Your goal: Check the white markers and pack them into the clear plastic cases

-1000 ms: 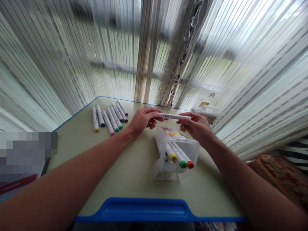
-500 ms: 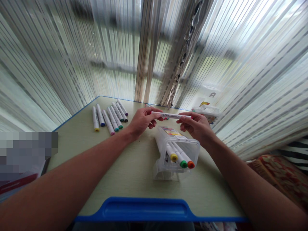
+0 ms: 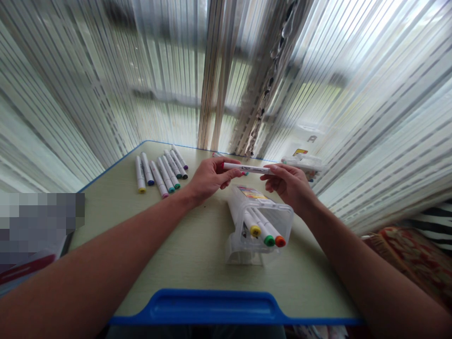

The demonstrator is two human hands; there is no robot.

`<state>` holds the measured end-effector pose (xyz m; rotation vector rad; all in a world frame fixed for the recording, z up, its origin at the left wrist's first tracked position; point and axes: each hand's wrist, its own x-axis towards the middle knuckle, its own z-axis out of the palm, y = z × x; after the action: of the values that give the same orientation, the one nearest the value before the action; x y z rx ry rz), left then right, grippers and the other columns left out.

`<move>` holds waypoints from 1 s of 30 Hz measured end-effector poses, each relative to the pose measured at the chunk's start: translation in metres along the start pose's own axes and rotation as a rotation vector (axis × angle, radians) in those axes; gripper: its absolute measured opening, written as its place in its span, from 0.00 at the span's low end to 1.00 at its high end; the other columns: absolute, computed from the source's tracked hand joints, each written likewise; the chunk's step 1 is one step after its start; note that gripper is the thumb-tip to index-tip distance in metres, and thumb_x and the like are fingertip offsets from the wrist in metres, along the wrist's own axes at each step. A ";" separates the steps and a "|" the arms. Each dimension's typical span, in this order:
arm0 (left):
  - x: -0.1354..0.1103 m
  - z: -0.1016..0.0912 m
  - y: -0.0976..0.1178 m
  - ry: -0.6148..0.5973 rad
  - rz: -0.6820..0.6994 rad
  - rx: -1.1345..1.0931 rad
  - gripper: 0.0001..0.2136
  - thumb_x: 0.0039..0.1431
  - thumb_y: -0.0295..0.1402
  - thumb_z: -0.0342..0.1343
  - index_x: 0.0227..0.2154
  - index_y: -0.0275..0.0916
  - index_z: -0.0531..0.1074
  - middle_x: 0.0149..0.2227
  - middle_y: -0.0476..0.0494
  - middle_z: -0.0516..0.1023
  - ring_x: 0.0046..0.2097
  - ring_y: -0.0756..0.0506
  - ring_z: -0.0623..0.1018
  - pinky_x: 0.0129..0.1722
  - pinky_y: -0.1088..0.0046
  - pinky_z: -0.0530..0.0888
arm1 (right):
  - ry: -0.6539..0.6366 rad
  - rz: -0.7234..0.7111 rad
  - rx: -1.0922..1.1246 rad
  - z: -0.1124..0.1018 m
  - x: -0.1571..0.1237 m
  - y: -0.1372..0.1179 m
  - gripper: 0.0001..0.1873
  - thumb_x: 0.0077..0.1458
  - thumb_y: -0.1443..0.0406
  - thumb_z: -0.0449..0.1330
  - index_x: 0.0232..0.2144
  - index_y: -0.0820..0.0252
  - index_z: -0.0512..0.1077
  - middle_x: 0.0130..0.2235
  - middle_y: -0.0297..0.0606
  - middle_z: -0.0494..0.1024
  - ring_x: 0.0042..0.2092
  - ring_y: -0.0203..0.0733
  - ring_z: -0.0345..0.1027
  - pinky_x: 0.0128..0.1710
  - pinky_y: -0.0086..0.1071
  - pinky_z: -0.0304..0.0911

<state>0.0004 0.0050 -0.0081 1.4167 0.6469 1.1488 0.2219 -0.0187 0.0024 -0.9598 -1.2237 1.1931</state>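
Above the clear case [image 3: 259, 226], both hands pinch one marker [image 3: 247, 168] lying crosswise, left hand [image 3: 208, 179] closed on one end, right hand [image 3: 289, 183] on the other.

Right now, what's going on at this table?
A person holds one white marker level above the table, left hand at one end, right hand at the other. Just below lies a clear plastic case on its side, with yellow, green and orange capped markers inside. A row of seven loose markers lies on the far left of the table, apart from both hands.
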 end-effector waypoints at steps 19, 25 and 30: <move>0.001 0.000 -0.001 0.075 -0.081 -0.005 0.10 0.55 0.36 0.61 0.35 0.33 0.75 0.29 0.42 0.80 0.20 0.56 0.68 0.20 0.79 0.62 | -0.016 -0.028 -0.076 0.001 -0.001 0.001 0.14 0.42 0.62 0.73 0.34 0.60 0.79 0.27 0.37 0.81 0.21 0.32 0.69 0.21 0.25 0.62; 0.001 -0.001 -0.002 0.069 -0.074 0.007 0.11 0.55 0.37 0.61 0.35 0.33 0.75 0.29 0.42 0.80 0.21 0.56 0.68 0.20 0.79 0.62 | -0.023 -0.025 -0.074 -0.001 -0.001 0.002 0.14 0.44 0.61 0.72 0.34 0.60 0.79 0.28 0.38 0.81 0.22 0.32 0.69 0.21 0.26 0.62; 0.001 -0.001 -0.001 0.073 -0.097 -0.030 0.12 0.58 0.38 0.58 0.38 0.33 0.76 0.30 0.41 0.80 0.21 0.55 0.69 0.20 0.79 0.62 | -0.009 -0.001 -0.061 -0.001 0.000 0.001 0.14 0.48 0.57 0.69 0.34 0.61 0.79 0.28 0.40 0.81 0.21 0.34 0.70 0.20 0.26 0.62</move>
<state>0.0005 0.0062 -0.0091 1.3089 0.7383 1.1332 0.2223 -0.0189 0.0012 -0.9993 -1.2734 1.1657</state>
